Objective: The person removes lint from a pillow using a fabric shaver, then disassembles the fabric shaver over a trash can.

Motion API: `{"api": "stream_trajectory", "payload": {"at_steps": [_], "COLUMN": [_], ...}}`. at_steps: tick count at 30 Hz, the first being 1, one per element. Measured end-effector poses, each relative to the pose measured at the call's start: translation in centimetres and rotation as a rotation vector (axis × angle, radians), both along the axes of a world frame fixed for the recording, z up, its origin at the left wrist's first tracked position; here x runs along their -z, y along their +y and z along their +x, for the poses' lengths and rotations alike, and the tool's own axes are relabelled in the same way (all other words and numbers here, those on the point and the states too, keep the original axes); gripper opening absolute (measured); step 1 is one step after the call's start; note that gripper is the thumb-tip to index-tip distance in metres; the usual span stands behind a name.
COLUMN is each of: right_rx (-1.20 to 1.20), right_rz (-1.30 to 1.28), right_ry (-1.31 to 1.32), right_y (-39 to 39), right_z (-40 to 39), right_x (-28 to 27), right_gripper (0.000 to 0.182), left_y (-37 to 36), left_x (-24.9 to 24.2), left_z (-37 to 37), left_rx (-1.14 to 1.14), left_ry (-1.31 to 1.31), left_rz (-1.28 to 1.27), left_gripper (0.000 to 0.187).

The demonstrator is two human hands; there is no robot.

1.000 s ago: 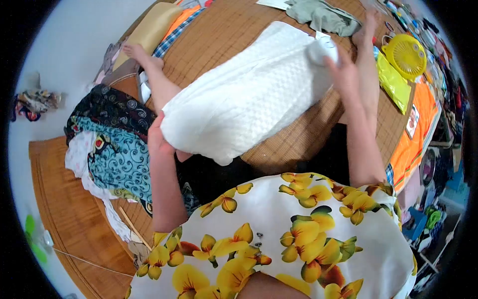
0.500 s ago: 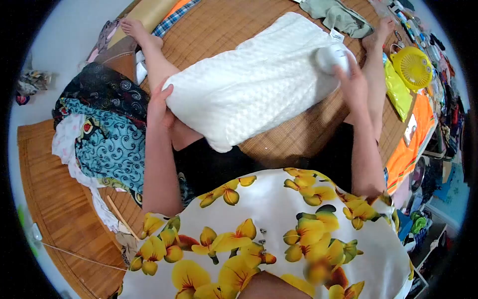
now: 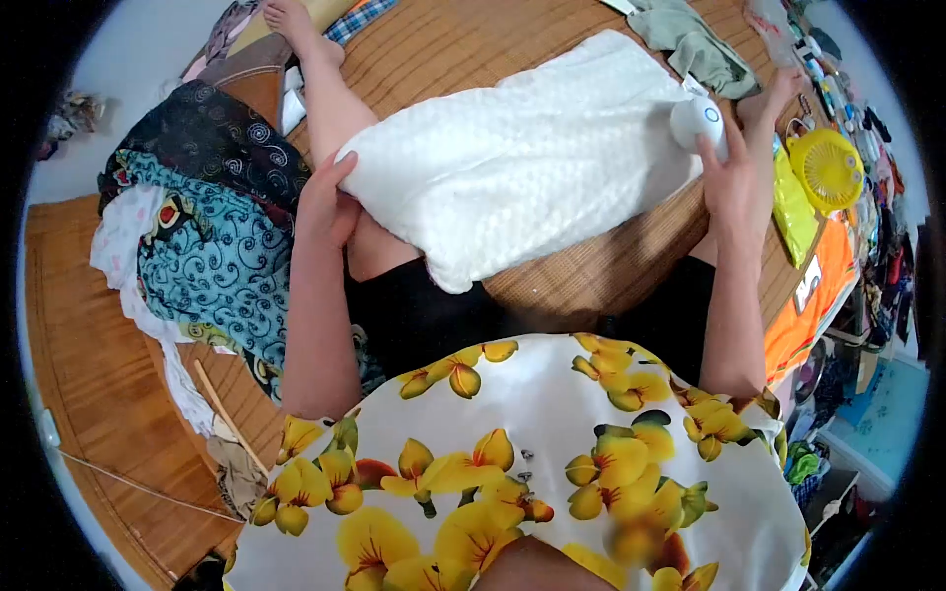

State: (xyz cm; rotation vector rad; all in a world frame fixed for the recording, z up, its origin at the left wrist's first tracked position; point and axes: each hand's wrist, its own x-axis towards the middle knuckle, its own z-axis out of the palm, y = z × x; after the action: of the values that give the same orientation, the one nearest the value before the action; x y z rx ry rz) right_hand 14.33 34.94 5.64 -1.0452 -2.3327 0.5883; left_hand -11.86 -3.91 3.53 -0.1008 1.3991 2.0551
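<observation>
A white pillow [image 3: 532,167] with a dimpled cover lies across the space between my outstretched legs, a small label at its far right corner. My left hand [image 3: 327,200] pinches its left corner, thumb on top and the other fingers partly hidden beneath. In my right hand [image 3: 727,172] is a white rounded handheld device, which looks like a fabric shaver [image 3: 696,122], with a blue-ringed button facing up. It is at the pillow's right end; whether its underside touches the cover is hidden.
A woven mat [image 3: 453,49] lies underneath. Patterned clothes [image 3: 212,256] are heaped at left. A grey-green garment [image 3: 695,44] lies at the far right. Beyond my right leg are a yellow fan [image 3: 826,169], a yellow packet [image 3: 791,207] and orange cloth [image 3: 813,310].
My right hand has moved the fabric shaver rightward to the pillow's right end. My left hand keeps its hold on the left corner. The camera view has shifted slightly.
</observation>
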Motion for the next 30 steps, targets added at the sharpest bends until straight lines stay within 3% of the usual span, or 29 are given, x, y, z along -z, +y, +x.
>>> {"api": "stream_trajectory", "payload": {"at_steps": [1,3,4,6,8,10,12,14,16,18,19,21,24,26,27,30], "right_rx": [-0.038,-0.179,-0.282,-0.507,-0.691,-0.711,-0.581,-0.362,-0.332,-0.427,-0.456,-0.626,-0.750,-0.509,-0.428,-0.400], "right_rz": [0.160,0.074,-0.149,-0.347,-0.365,-0.299,-0.117,-0.135,-0.143,-0.402,-0.411,-0.559,-0.402,-0.076,-0.225,-0.288], "right_ry": [-0.018,0.044,0.119,0.034,0.132,0.010,-0.129,-0.141,0.143,0.370,0.407,0.307,0.108,-0.068,-0.114,0.164], "right_y": [-2.6,-7.1,-8.7,-14.7,-18.0,-18.8,-16.4,-12.8,-10.6,-12.2,-14.5,-19.4,-20.5,-17.6,-15.7,-13.4], "right_z": [-1.6,-5.5,-7.8,-11.4,-14.3,-15.9,-16.8,-16.9,-16.6,-17.0,-17.2,-16.8,-16.5,-17.0,-16.8,-16.8], "right_x": [-4.6,-5.4,-4.1,-4.8,-3.0,-1.7,-0.4,-1.9,-1.9,-2.6,-2.3,-2.2,-0.1,0.6,-1.3,-1.7], "right_gripper": [0.055,0.056,0.057,0.062,0.062,0.060,0.056,0.052,0.050,0.052,0.054,0.058,0.059,0.058,0.056,0.054], "left_y": [0.0,-0.2,0.1,0.8,0.8,0.5,-0.1,-0.4,-0.3,-0.5,-0.6,-0.8,-0.9,-1.8,-2.1,-1.5], "left_x": [0.5,0.9,1.0,0.8,0.5,0.4,1.5,1.8,1.2,0.9,0.9,1.1,1.7,1.8,1.9,2.2], "left_z": [0.1,0.1,0.1,0.1,0.5,0.9,0.5,0.9,1.4,1.4,1.3,1.1,1.1,1.4,1.6,1.3], "left_rx": [-0.026,-0.055,-0.083,-0.108,-0.142,-0.189,-0.232,-0.236,-0.250,-0.259,-0.266,-0.281,-0.312,-0.350,-0.336,-0.291], "left_ry": [0.006,0.009,0.019,0.043,0.069,0.114,0.113,0.168,0.150,0.119,0.091,0.091,0.084,0.075,0.074,0.071], "left_rz": [0.060,0.074,0.098,0.073,0.042,0.133,0.158,0.211,0.197,0.249,0.271,0.281,0.321,0.346,0.379,0.465], "left_gripper": [0.047,0.051,0.054,0.059,0.065,0.072,0.075,0.074,0.074,0.074,0.074,0.074,0.074,0.073,0.071,0.069]}}
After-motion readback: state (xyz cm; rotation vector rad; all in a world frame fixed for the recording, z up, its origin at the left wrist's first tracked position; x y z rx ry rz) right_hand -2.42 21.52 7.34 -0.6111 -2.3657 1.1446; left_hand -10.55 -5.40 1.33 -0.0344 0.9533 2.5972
